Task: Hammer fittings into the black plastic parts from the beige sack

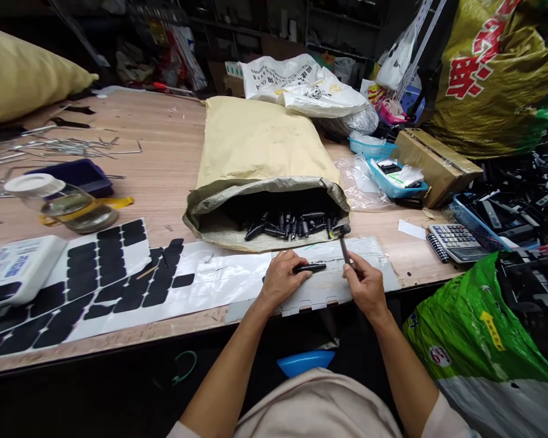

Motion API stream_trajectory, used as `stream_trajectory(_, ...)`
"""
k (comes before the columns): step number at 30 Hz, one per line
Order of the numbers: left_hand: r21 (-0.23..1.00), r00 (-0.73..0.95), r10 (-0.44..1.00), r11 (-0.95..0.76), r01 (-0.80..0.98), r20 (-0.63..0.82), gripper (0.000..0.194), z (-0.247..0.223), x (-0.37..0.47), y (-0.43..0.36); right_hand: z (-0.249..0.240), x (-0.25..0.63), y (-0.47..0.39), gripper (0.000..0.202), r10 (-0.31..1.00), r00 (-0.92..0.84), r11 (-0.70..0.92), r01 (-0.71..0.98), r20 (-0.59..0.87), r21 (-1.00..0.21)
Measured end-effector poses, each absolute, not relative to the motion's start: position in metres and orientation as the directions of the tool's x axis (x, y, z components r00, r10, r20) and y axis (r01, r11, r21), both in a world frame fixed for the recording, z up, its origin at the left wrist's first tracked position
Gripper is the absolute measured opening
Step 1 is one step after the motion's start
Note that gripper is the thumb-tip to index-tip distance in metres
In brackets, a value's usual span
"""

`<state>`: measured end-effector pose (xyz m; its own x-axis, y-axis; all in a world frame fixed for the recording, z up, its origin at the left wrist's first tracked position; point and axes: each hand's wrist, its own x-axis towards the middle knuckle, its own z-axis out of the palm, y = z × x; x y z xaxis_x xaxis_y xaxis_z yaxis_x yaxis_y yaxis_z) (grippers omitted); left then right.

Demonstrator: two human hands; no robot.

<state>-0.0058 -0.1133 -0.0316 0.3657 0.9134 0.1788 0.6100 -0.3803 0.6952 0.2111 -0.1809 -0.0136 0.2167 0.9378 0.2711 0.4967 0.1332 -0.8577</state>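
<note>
My left hand (283, 277) is closed on a black cylindrical part (314, 267), which lies across a flat grey-white board (372, 258) at the table's front edge. A small hammer (343, 243) is gripped by its handle in my right hand (366, 281), its head raised near the mouth of a sack. The large beige sack (265, 143) lies on its side behind both hands with its opening facing me. Many similar black parts (292, 225) are visible inside the opening.
On the left are sheets of black stickers (128, 274), a white device (22, 271), a glass jug (80, 210) and metal rods (82, 146). To the right stand a calculator (456, 240), blue baskets (397, 182), a cardboard box (433, 164) and a green bag (475, 322) of black pieces.
</note>
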Motion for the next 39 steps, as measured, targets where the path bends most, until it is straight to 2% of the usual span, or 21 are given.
stream_trajectory(3,0.673,0.382,0.905,-0.4,0.622,0.186,0.009,-0.033,-0.006,-0.111,-0.023,0.22,-0.157,0.047,0.927,0.326,0.059,0.364,0.187,-0.93)
stream_trajectory(6,0.671,0.397,0.882,-0.455,0.585,0.252,0.013,-0.026,-0.007,-0.12,-0.035,0.224,-0.145,0.05,0.946,0.322,-0.04,0.245,0.042,-0.969)
stream_trajectory(9,0.674,0.457,0.825,-0.547,0.497,0.332,0.019,-0.015,-0.009,-0.15,-0.041,0.226,-0.144,0.051,0.957,0.289,-0.043,0.254,0.034,-0.966)
stream_trajectory(11,0.671,0.575,0.754,-0.607,0.426,0.317,0.022,-0.013,-0.009,-0.178,-0.042,0.226,-0.146,0.052,0.96,0.275,-0.026,0.291,0.058,-0.956)
stream_trajectory(14,0.7,0.764,0.616,-0.631,0.334,0.191,0.022,-0.025,-0.009,-0.22,-0.041,0.225,-0.147,0.05,0.958,0.277,-0.016,0.321,0.078,-0.947)
stream_trajectory(17,0.714,0.798,0.603,-0.564,0.415,0.014,0.023,-0.053,-0.007,-0.243,-0.04,0.224,-0.148,0.047,0.956,0.275,0.0,0.349,0.103,-0.937)
stream_trajectory(23,0.605,0.546,0.753,-0.252,0.756,-0.367,0.027,-0.107,-0.008,-0.237,-0.035,0.221,-0.152,0.046,0.949,0.279,0.025,0.39,0.144,-0.92)
stream_trajectory(25,0.55,0.455,0.776,-0.17,0.818,-0.436,0.031,-0.115,-0.01,-0.232,-0.034,0.22,-0.153,0.046,0.947,0.284,0.024,0.409,0.152,-0.912)
stream_trajectory(27,0.543,0.433,0.784,-0.149,0.826,-0.444,0.035,-0.113,-0.011,-0.231,-0.035,0.219,-0.154,0.046,0.944,0.287,0.024,0.426,0.16,-0.905)
stream_trajectory(31,0.697,0.654,0.679,-0.29,0.655,-0.332,0.031,-0.076,-0.009,-0.233,-0.036,0.219,-0.153,0.048,0.942,0.29,0.026,0.441,0.17,-0.897)
stream_trajectory(34,0.813,0.75,0.653,-0.379,0.442,-0.104,0.019,-0.036,-0.009,-0.222,-0.038,0.22,-0.153,0.048,0.942,0.29,0.019,0.451,0.166,-0.893)
stream_trajectory(36,0.819,0.627,0.776,-0.401,0.41,0.066,0.023,-0.014,-0.014,-0.201,-0.039,0.22,-0.152,0.048,0.943,0.289,0.016,0.454,0.163,-0.891)
stream_trajectory(39,0.726,0.201,0.942,-0.336,0.6,0.269,0.027,0.004,-0.03,-0.151,-0.039,0.22,-0.153,0.047,0.944,0.284,0.021,0.454,0.167,-0.891)
